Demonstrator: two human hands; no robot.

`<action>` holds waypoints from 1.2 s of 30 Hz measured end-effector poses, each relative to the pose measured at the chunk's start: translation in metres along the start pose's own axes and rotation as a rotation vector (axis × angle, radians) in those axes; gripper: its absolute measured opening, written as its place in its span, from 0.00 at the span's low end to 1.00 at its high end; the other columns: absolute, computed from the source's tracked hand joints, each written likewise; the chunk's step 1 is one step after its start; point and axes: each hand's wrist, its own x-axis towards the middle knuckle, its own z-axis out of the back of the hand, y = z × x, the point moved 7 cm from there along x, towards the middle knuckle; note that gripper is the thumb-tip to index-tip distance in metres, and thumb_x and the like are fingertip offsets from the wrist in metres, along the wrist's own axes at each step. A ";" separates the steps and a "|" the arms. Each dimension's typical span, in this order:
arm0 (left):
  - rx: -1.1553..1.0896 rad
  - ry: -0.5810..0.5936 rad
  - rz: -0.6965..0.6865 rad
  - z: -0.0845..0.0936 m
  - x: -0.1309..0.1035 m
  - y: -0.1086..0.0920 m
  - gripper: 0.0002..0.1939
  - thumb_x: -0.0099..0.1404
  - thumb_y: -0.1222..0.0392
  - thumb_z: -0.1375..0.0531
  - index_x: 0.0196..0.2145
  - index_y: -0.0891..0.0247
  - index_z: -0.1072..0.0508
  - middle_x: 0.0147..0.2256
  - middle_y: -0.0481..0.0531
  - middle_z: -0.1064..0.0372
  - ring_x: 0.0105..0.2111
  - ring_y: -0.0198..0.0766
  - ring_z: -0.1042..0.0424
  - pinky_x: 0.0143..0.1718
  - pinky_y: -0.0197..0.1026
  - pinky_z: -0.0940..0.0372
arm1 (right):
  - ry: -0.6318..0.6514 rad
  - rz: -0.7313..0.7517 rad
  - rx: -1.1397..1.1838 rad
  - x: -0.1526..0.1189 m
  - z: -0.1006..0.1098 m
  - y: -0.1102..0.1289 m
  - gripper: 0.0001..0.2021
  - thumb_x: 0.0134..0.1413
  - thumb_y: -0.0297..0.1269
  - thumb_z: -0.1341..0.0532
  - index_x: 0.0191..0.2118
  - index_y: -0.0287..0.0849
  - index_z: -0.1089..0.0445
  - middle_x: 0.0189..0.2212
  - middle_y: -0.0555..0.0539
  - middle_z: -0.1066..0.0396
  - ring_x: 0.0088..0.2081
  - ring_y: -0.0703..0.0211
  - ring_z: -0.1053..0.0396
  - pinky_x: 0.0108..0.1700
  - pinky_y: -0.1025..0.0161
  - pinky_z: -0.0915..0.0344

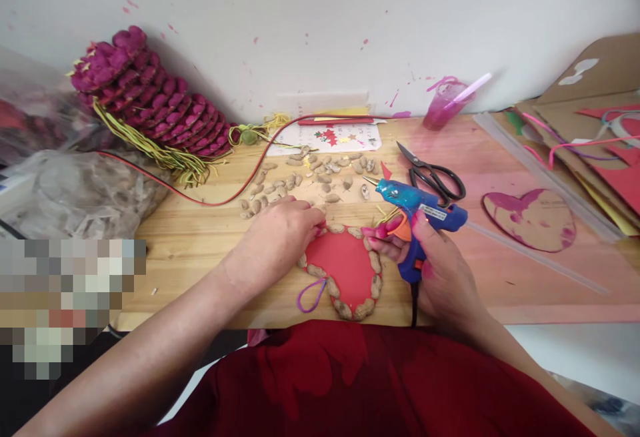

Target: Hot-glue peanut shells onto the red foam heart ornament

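Right hand (pixel 440 270) clenches the blue plastic glue gun (pixel 417 213); left hand (pixel 280 230) presses a light, brittle peanut shell (pixel 320 211) at the red heart card's (pixel 345 263) eleven o'clock; best pinched gently by its sides.

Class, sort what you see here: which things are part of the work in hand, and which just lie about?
In use:
left hand
right hand
blue glue gun
red heart card
peanuts

Lying about:
black scissors
pink cup
stack of magenta pieces
painted cardboard heart

Glossy blue plastic glue gun (pixel 420 207), matt red paper heart (pixel 343 265), pale wooden table (pixel 200 237)
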 end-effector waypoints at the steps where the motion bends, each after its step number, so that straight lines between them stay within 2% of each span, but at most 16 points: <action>1: 0.003 0.005 0.000 0.000 0.000 -0.001 0.07 0.67 0.66 0.41 0.34 0.63 0.23 0.31 0.53 0.27 0.36 0.45 0.29 0.38 0.44 0.38 | 0.003 0.003 0.002 0.000 0.000 0.000 0.14 0.56 0.49 0.33 0.31 0.43 0.22 0.30 0.47 0.23 0.38 0.49 0.20 0.41 0.56 0.23; 7: 0.026 0.043 0.025 -0.001 0.003 -0.001 0.08 0.67 0.66 0.42 0.33 0.63 0.23 0.30 0.54 0.26 0.36 0.45 0.29 0.37 0.44 0.38 | -0.023 -0.002 0.002 0.000 -0.001 0.001 0.14 0.51 0.49 0.30 0.31 0.42 0.22 0.30 0.46 0.22 0.37 0.48 0.20 0.40 0.56 0.23; 11: 0.047 0.058 0.013 0.000 0.006 -0.003 0.09 0.67 0.67 0.43 0.31 0.62 0.23 0.29 0.54 0.27 0.35 0.46 0.29 0.36 0.44 0.38 | -0.014 0.012 -0.015 0.002 -0.002 0.001 0.15 0.52 0.50 0.30 0.29 0.42 0.22 0.30 0.46 0.23 0.37 0.49 0.20 0.39 0.57 0.23; 16: 0.008 -0.006 -0.024 0.003 0.005 -0.005 0.10 0.65 0.69 0.43 0.29 0.64 0.23 0.30 0.56 0.26 0.38 0.47 0.29 0.40 0.45 0.37 | -0.003 0.025 0.005 0.003 -0.002 0.000 0.16 0.50 0.51 0.30 0.29 0.42 0.24 0.25 0.47 0.24 0.32 0.51 0.21 0.34 0.59 0.24; 18: -0.195 -0.081 0.053 0.011 0.001 0.004 0.08 0.64 0.68 0.41 0.32 0.63 0.22 0.32 0.55 0.24 0.37 0.44 0.29 0.41 0.45 0.36 | -0.017 0.024 0.006 0.001 0.000 0.001 0.17 0.49 0.53 0.30 0.30 0.43 0.25 0.24 0.48 0.25 0.30 0.52 0.22 0.30 0.61 0.25; 21: -0.797 -0.136 0.255 0.014 -0.010 0.022 0.04 0.60 0.60 0.35 0.34 0.62 0.20 0.32 0.51 0.23 0.31 0.37 0.29 0.35 0.39 0.35 | -0.011 0.049 -0.038 -0.008 -0.001 0.008 0.18 0.51 0.54 0.32 0.31 0.42 0.26 0.25 0.47 0.24 0.27 0.56 0.24 0.23 0.66 0.30; 24: -1.459 -0.099 0.401 0.003 -0.022 0.027 0.13 0.50 0.56 0.26 0.31 0.64 0.21 0.27 0.49 0.26 0.25 0.30 0.31 0.28 0.32 0.37 | 0.086 0.075 -0.108 -0.025 -0.011 0.016 0.17 0.57 0.53 0.35 0.31 0.42 0.27 0.27 0.46 0.23 0.22 0.61 0.28 0.18 0.69 0.36; 26: -1.754 -0.072 0.443 -0.003 -0.029 0.023 0.16 0.46 0.58 0.24 0.31 0.65 0.22 0.25 0.48 0.28 0.24 0.28 0.32 0.26 0.30 0.37 | 0.190 0.065 -0.182 -0.039 -0.021 0.019 0.17 0.61 0.53 0.39 0.33 0.42 0.27 0.28 0.46 0.23 0.19 0.64 0.31 0.17 0.68 0.39; 30: -2.001 -0.011 0.412 -0.010 -0.038 0.014 0.15 0.49 0.60 0.24 0.31 0.68 0.23 0.24 0.49 0.29 0.23 0.28 0.33 0.24 0.28 0.36 | 0.328 0.079 -0.367 -0.064 -0.040 0.023 0.18 0.65 0.53 0.43 0.35 0.42 0.29 0.25 0.47 0.25 0.17 0.65 0.35 0.19 0.67 0.39; 36: -2.028 0.033 0.333 -0.010 -0.049 0.008 0.13 0.54 0.60 0.27 0.29 0.70 0.26 0.25 0.51 0.30 0.24 0.28 0.33 0.24 0.27 0.35 | 0.368 0.148 -0.545 -0.087 -0.056 0.026 0.19 0.66 0.53 0.46 0.31 0.44 0.32 0.23 0.48 0.26 0.18 0.63 0.35 0.21 0.64 0.40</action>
